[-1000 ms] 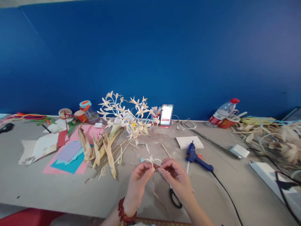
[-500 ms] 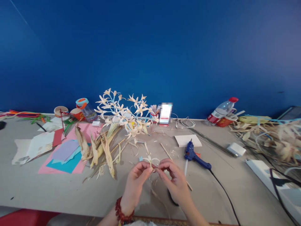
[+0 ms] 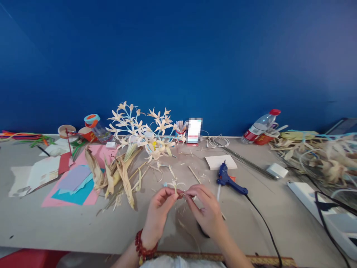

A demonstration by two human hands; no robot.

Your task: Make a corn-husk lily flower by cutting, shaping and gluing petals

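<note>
Left of a bottle's [image 3: 266, 121] unreadable label [image 3: 252, 134], left fingers [image 3: 170, 204] pinch a flower [image 3: 175, 185] and right fingers [image 3: 194, 207] something indistinct.

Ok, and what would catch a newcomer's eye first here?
Probably the spray of pale, blue-stemmed, star-shaped flowers, left of centre near the plain blue wall. Nearer the camera, the bare left hand pinches a small pale flower, the bare right hand close beside it. A dark-blue glue gun lies to their right on the grey table.

L wrist [image 3: 151, 238]: dk-red beaded bracelet [image 3: 145, 251], multi-strand, w/ yellowish bit [image 3: 141, 261] hanging. Lt-col. clothing [image 3: 181, 263] at btm edge.
</note>
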